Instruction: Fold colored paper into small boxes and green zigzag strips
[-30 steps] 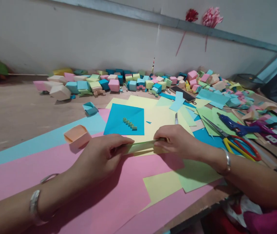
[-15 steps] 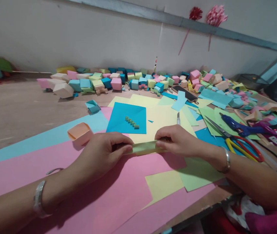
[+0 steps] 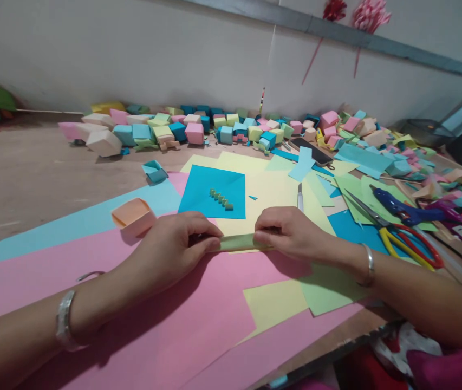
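A narrow pale green paper strip, apparently folded, is stretched between my two hands just above the paper sheets. My left hand pinches its left end between thumb and fingers. At the right end my right hand grips it the same way, with the very tip hidden by the fingers. Beyond the strip, a blue paper square carries a small zigzag-folded green strip. An open peach paper box stands close to my left hand, with a smaller teal paper box behind it.
Pink sheets cover the near table. Scissors and a blue glue gun lie to the right. A craft knife lies behind my right hand. Folded paper cubes and a phone line the back.
My right hand has shifted slightly left along the strip, so less of it shows between my hands. Both hands keep their pinch. The camera view has moved a little.
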`<action>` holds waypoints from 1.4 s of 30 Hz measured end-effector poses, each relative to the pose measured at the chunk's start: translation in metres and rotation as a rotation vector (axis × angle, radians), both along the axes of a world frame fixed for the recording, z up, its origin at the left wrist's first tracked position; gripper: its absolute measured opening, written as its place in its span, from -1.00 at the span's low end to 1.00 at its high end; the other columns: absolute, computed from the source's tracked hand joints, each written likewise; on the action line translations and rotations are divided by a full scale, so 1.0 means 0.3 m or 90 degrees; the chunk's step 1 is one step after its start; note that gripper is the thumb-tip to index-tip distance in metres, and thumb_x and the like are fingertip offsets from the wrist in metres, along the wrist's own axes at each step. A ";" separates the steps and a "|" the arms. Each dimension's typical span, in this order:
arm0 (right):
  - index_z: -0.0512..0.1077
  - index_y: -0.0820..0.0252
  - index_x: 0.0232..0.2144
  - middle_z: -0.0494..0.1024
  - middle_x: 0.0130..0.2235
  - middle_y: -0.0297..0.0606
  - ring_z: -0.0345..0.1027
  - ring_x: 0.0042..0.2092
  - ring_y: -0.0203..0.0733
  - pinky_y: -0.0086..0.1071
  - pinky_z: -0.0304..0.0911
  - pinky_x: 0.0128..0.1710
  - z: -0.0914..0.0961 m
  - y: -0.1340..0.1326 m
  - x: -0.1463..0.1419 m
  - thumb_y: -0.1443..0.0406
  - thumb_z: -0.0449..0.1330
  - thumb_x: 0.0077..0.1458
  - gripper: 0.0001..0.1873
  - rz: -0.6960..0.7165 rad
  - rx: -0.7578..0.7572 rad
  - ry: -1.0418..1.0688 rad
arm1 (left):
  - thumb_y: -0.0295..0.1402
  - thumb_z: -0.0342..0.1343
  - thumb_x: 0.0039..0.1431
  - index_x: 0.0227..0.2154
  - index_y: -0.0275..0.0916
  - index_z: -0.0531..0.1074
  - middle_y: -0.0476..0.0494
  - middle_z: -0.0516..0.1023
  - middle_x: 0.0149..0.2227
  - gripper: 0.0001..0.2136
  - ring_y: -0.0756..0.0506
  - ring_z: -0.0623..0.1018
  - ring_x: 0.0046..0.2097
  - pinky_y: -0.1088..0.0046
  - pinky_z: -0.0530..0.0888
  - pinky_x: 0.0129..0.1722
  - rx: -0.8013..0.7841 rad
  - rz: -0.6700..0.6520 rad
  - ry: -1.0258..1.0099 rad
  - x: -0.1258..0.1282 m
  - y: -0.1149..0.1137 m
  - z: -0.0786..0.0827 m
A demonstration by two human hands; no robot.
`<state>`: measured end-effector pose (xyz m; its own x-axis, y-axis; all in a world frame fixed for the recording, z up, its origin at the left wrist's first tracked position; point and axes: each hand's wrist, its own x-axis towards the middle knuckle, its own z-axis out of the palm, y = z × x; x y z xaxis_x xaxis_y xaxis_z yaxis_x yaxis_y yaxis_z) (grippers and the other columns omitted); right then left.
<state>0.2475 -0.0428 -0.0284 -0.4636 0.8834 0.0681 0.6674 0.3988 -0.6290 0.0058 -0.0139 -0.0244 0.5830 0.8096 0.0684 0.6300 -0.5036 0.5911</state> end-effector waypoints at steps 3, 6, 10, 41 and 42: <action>0.38 0.23 -0.52 0.40 -0.48 -0.32 0.19 -0.42 -0.34 -0.42 -0.01 -0.40 -0.015 0.006 -0.003 0.32 0.07 0.18 -0.76 -0.002 0.031 -0.032 | -0.31 0.10 0.12 -0.35 -0.17 0.60 -0.08 0.63 -0.33 -0.83 -0.10 0.56 -0.33 0.40 0.42 -0.37 -0.008 0.014 0.019 -0.003 0.003 -0.004; 0.36 0.22 -0.51 0.39 -0.48 -0.31 0.17 -0.43 -0.33 -0.40 -0.04 -0.41 -0.023 0.011 -0.007 0.29 0.04 0.21 -0.74 -0.018 0.027 -0.070 | -0.30 0.09 0.12 -0.33 -0.16 0.60 -0.07 0.64 -0.31 -0.82 -0.10 0.56 -0.32 0.40 0.42 -0.36 -0.014 0.020 0.022 -0.005 0.008 -0.005; 0.37 0.21 -0.51 0.42 -0.47 -0.31 0.18 -0.41 -0.31 -0.38 -0.03 -0.41 -0.013 0.001 -0.018 0.31 0.08 0.19 -0.77 -0.052 0.005 -0.087 | -0.30 0.09 0.13 -0.36 -0.16 0.59 -0.06 0.63 -0.32 -0.83 -0.08 0.55 -0.32 0.41 0.42 -0.34 -0.007 0.008 0.016 -0.007 0.014 -0.009; 0.30 0.16 -0.42 0.38 -0.42 -0.33 0.20 -0.34 -0.26 -0.37 0.00 -0.37 -0.055 -0.001 -0.024 0.34 0.14 0.18 -0.87 -0.101 0.109 -0.087 | -0.47 0.00 0.23 -0.44 -0.20 0.52 -0.13 0.34 -0.39 -0.78 -0.11 0.30 -0.30 0.36 0.17 -0.39 0.371 -0.190 0.113 -0.003 -0.028 -0.032; 0.30 0.16 -0.42 0.37 -0.40 -0.31 0.20 -0.32 -0.25 -0.36 0.01 -0.36 -0.053 -0.002 -0.025 0.35 0.14 0.18 -0.88 -0.105 0.116 -0.091 | -0.53 -0.01 0.18 -0.47 -0.23 0.47 -0.15 0.34 -0.38 -0.80 -0.12 0.29 -0.30 0.33 0.18 -0.37 0.398 -0.223 0.142 0.002 -0.045 -0.028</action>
<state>0.2400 -0.0435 -0.0444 -0.3311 0.9268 0.1772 0.8092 0.3755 -0.4520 0.0063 -0.0273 -0.0328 0.8536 0.4231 0.3038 0.4423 -0.8969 0.0064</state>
